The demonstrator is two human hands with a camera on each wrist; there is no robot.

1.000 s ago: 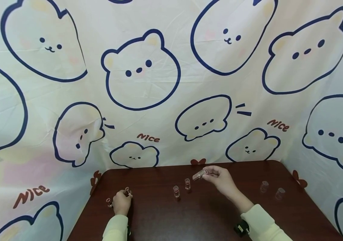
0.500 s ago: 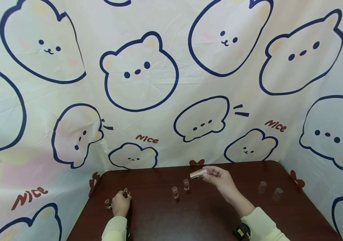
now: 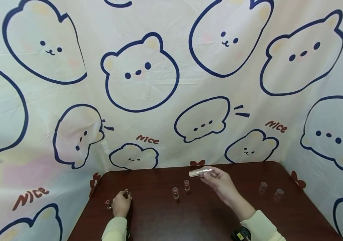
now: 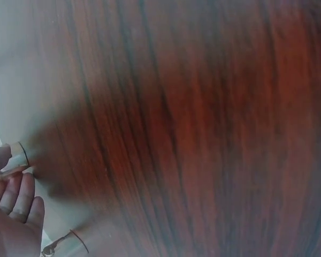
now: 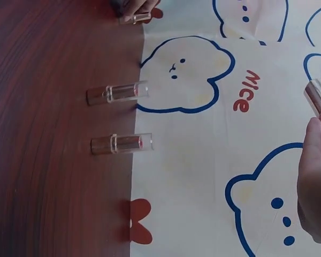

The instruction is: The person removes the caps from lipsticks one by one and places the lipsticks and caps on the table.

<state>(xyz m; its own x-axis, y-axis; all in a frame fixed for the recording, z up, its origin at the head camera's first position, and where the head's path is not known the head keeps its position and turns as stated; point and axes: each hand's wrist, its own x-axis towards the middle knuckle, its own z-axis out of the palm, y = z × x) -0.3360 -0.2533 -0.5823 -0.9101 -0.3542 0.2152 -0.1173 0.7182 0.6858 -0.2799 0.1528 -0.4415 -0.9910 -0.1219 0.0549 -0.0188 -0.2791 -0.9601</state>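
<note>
My right hand (image 3: 222, 185) holds a lipstick tube (image 3: 196, 172) above the table, lying nearly level with its pale metallic end to the left. In the right wrist view that hand enters at the right edge, its thumb along the tube. At the table's left side my left hand (image 3: 121, 204) grips a small uncapped lipstick base (image 3: 127, 192). Another base (image 3: 108, 204) stands just left of this hand. Between the hands stand two upright lipsticks (image 5: 124, 92) with clear caps, their reddish tips showing through. My left palm hides part of the base it grips.
On the right of the dark red-brown wooden table (image 3: 207, 221) stand two clear caps, one farther back (image 3: 263, 187) and one nearer (image 3: 278, 194). Behind the table hangs a pale cloth (image 3: 159, 127) printed with bear faces, with more cloth at both sides.
In the right hand the lipstick tube has turned from a slant to nearly level and risen slightly. The left hand stays on its lipstick base, and the standing pieces keep their places.
</note>
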